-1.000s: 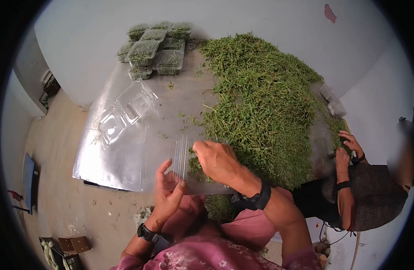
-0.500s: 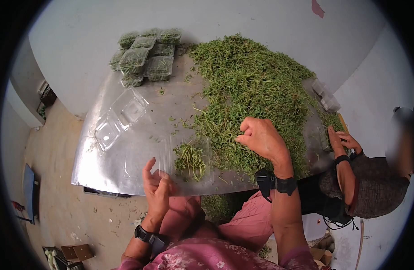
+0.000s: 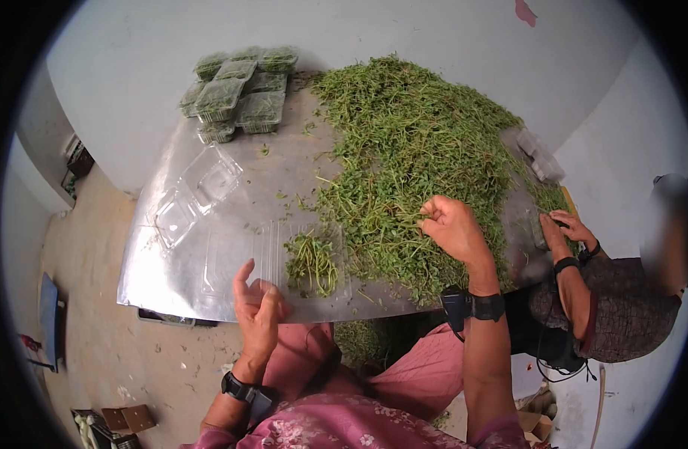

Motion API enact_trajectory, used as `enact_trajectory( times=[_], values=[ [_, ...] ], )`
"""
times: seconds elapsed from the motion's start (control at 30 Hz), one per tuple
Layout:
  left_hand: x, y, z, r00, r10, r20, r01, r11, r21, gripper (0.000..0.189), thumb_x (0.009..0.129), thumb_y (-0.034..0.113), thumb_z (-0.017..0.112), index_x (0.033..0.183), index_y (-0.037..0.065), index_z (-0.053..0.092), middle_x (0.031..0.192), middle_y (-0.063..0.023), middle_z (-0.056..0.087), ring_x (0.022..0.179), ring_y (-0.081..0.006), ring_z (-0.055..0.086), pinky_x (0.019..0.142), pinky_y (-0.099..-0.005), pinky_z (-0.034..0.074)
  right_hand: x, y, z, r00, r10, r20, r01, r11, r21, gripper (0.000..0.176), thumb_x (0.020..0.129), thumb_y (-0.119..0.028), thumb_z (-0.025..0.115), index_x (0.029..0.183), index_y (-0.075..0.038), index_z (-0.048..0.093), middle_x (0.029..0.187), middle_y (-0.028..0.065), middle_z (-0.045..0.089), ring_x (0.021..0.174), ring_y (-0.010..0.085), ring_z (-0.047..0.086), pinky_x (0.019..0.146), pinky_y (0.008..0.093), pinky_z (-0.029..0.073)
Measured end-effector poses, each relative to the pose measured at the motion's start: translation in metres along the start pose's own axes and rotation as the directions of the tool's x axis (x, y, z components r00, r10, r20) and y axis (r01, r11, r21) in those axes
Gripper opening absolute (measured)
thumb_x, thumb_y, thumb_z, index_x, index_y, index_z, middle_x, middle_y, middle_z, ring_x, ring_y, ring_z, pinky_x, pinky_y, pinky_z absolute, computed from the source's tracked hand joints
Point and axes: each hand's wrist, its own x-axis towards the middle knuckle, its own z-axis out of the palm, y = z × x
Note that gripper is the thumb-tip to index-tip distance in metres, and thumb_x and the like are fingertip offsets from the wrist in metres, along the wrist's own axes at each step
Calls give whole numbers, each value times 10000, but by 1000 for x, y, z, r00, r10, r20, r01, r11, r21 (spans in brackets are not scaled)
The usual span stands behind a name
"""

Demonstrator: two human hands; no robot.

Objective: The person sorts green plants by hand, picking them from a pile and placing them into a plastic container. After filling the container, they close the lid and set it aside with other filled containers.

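My left hand (image 3: 260, 310) is at the table's front edge, by an open clear plastic clamshell box (image 3: 239, 258). Its index finger is raised apart from the thumb; the other fingers are partly hidden. A small bunch of leafy green stems (image 3: 312, 263) lies in the right half of the box. Over the large heap of leafy greens (image 3: 411, 142), my right hand (image 3: 458, 232) has its thumb and fingers pinched together on some of the greens.
Filled clear boxes (image 3: 218, 99) are stacked at the back left. Another open clamshell (image 3: 209, 179) lies on the metal table (image 3: 153, 258). To the right, a co-worker's hands (image 3: 565, 232) are at a box of greens, near several clear boxes (image 3: 540, 156).
My right hand has moved slightly right and down, its fingertips now at the greens. My left hand stays almost where it was beside the box.
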Motion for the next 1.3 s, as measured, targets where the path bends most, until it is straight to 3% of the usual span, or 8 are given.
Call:
enact_trajectory(
  times=[0.2,0.3,0.4,0.53,0.77,1.03,1.17,1.3],
  values=[
    [0,-2,1,1000,19,10,-19,999,25,572,903,-4,501,1410,-11,236,789,-40,540,590,-92,525,540,-226,469,-2,-5,-3,994,-69,-88,98,918,384,159,828,-42,671,964,16,614,782,-3,616,670,52,541,582,252,453],
    [-1,-1,2,1000,27,10,-28,999,40,572,904,-2,505,1410,-10,237,793,-40,539,592,-92,528,543,-229,477,7,15,-3,998,31,48,-32,999,10,212,827,-50,681,1007,22,598,799,52,621,670,116,580,622,296,482],
    [0,-4,1,999,30,10,-31,999,41,573,904,0,509,1409,-10,239,795,-39,540,596,-94,533,546,-230,482,1,24,8,912,-272,-306,77,847,-526,226,816,-64,700,989,36,595,792,116,631,657,207,621,635,358,501],
    [0,-4,8,997,73,-40,-70,995,75,525,941,66,525,1397,-6,276,708,-25,521,516,-88,490,474,-217,423,-5,-21,-8,986,50,-160,-54,998,-18,295,794,-102,741,1000,54,599,1014,211,622,965,367,621,790,466,506],
    [-1,-4,1,999,44,24,-46,996,76,561,920,5,512,1411,5,242,789,-33,540,606,-93,540,553,-228,483,-6,-28,30,990,133,42,-93,855,-510,542,750,-147,782,1226,-51,541,1137,170,515,1057,350,562,871,456,472],
    [-1,-7,4,997,78,-30,-76,995,62,543,920,31,519,1402,-1,270,726,-34,532,536,-96,506,493,-224,452,9,-4,23,956,-228,-186,177,950,-256,139,831,-12,638,969,-3,625,701,111,629,611,264,601,574,378,467],
    [-1,-7,4,996,82,-26,-80,994,78,544,923,36,523,1404,2,271,724,-32,533,536,-95,505,492,-223,452,5,-9,1,958,-127,-256,123,992,-34,118,852,-39,631,958,10,621,663,84,596,580,123,539,539,329,442],
    [-1,-7,5,996,81,-22,-79,995,65,543,925,39,526,1405,5,273,724,-32,535,535,-93,505,488,-221,451,1,-8,-6,987,-103,-126,78,980,-186,249,807,-69,685,1038,-5,618,834,135,639,747,237,617,677,383,489]
  ],
)
